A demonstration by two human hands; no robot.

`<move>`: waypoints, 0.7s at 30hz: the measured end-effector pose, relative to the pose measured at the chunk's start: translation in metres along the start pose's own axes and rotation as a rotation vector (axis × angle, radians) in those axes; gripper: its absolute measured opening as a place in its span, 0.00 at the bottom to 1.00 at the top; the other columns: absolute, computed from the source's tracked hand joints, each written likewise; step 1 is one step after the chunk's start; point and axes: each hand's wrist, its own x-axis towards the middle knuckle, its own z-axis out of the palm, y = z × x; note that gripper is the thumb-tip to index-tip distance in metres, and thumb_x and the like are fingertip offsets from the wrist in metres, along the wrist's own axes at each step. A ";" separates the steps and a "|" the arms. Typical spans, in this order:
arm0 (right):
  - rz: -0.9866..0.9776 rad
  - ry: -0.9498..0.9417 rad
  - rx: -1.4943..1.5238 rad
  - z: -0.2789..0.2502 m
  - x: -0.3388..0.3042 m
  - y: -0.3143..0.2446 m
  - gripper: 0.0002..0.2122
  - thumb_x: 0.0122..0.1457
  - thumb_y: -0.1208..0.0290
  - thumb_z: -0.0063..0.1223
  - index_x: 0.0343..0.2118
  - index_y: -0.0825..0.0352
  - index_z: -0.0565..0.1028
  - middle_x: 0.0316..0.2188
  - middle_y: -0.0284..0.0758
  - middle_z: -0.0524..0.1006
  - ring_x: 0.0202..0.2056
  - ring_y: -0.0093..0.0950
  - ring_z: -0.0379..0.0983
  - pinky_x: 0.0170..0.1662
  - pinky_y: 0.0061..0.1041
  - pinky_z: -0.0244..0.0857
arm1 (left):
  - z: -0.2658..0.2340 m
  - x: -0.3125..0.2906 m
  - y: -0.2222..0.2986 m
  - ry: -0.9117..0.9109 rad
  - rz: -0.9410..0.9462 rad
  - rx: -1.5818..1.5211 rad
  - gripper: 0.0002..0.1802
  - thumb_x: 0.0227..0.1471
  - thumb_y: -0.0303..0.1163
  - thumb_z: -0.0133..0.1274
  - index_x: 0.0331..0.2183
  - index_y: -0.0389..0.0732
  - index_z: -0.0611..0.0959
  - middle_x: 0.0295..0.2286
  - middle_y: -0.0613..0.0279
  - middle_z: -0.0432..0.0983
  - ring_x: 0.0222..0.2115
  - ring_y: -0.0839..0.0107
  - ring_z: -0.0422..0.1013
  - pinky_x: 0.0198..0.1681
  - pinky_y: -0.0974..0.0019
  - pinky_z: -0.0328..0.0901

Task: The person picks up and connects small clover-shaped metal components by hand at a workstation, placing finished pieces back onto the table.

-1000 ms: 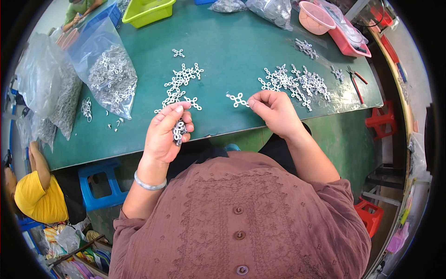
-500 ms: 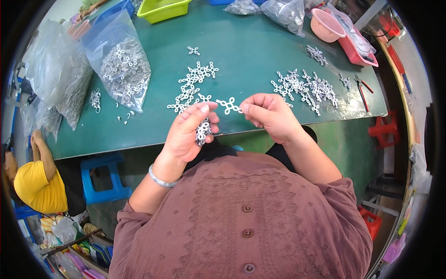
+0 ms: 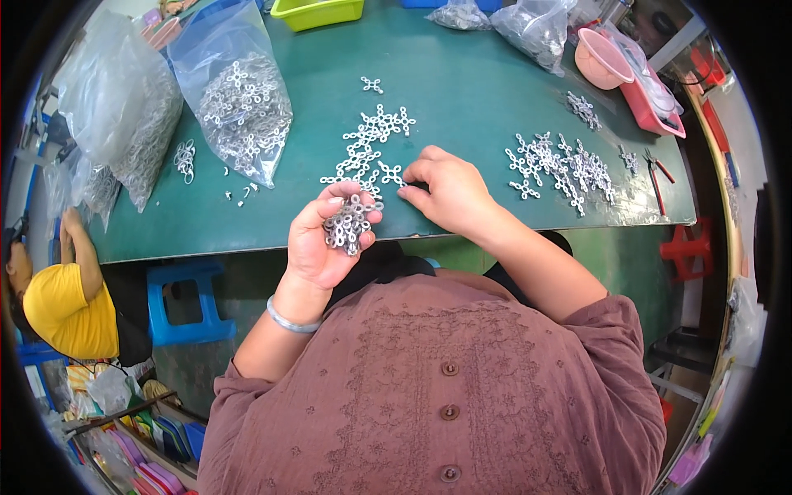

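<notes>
My left hand point(image 3: 318, 247) is half curled, palm up, around a bunch of small grey looped metal pieces point(image 3: 346, 224). My right hand point(image 3: 450, 191) pinches the edge of a cross-shaped looped piece point(image 3: 390, 173), low over the table at the right side of the middle pile point(image 3: 360, 157) of similar pieces. Its thumb and forefinger partly cover that piece's right end. One single cross-shaped piece point(image 3: 371, 84) lies beyond this pile. Farther right spreads another pile of looped crosses point(image 3: 549, 163), with a lone cross point(image 3: 525, 190) at its near edge.
Clear bags of metal pieces point(image 3: 243, 111) stand at the left, beside a small heap of loops point(image 3: 185, 161). Red-handled pliers point(image 3: 657, 183) lie at the right, near a pink basin point(image 3: 602, 58). A yellow-shirted person point(image 3: 70, 305) sits at the left beside a blue stool point(image 3: 190, 305).
My right hand has carried the cross-shaped piece left to the middle pile, away from my left hand. My left hand has drawn back slightly, showing more of its bunch. The view has shifted a little.
</notes>
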 end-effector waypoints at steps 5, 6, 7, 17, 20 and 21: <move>-0.066 0.085 -0.169 0.009 -0.001 0.004 0.04 0.44 0.71 0.51 0.22 0.66 0.73 0.24 0.35 0.69 0.28 0.34 0.68 0.30 0.32 0.63 | -0.008 0.000 0.000 -0.015 -0.007 -0.023 0.10 0.49 0.33 0.45 0.34 0.40 0.72 0.30 0.57 0.66 0.31 0.63 0.66 0.24 0.70 0.67; -0.066 0.084 -0.168 0.008 -0.002 0.003 0.04 0.44 0.71 0.51 0.22 0.66 0.73 0.24 0.35 0.69 0.28 0.34 0.68 0.30 0.32 0.63 | -0.009 0.001 0.000 -0.003 0.000 -0.009 0.10 0.48 0.34 0.46 0.34 0.39 0.72 0.29 0.58 0.68 0.30 0.63 0.68 0.23 0.69 0.67; -0.032 0.103 -0.125 0.007 -0.003 0.003 0.04 0.44 0.71 0.51 0.22 0.66 0.73 0.24 0.34 0.69 0.27 0.34 0.68 0.30 0.31 0.63 | -0.009 0.001 -0.001 0.008 0.006 0.004 0.11 0.48 0.34 0.47 0.34 0.39 0.72 0.27 0.58 0.69 0.30 0.63 0.69 0.23 0.67 0.67; -0.128 0.266 0.046 -0.012 -0.018 -0.007 0.03 0.43 0.74 0.53 0.22 0.65 0.70 0.22 0.33 0.69 0.25 0.32 0.68 0.26 0.29 0.62 | 0.009 0.013 -0.002 0.031 -0.011 -0.002 0.14 0.46 0.34 0.48 0.36 0.39 0.72 0.25 0.60 0.70 0.28 0.63 0.69 0.23 0.68 0.66; -0.245 0.308 0.009 -0.015 -0.019 -0.010 0.04 0.42 0.75 0.53 0.21 0.66 0.70 0.22 0.33 0.69 0.24 0.32 0.68 0.25 0.28 0.62 | 0.012 0.017 -0.003 -0.005 -0.067 -0.016 0.13 0.46 0.35 0.48 0.35 0.40 0.72 0.25 0.62 0.70 0.25 0.67 0.68 0.20 0.72 0.63; -0.245 0.309 0.011 -0.015 -0.020 -0.011 0.04 0.42 0.75 0.53 0.21 0.66 0.70 0.22 0.33 0.69 0.24 0.32 0.68 0.25 0.28 0.62 | 0.016 0.017 -0.003 0.023 -0.080 0.017 0.12 0.47 0.35 0.48 0.34 0.41 0.72 0.25 0.62 0.69 0.24 0.69 0.67 0.19 0.74 0.62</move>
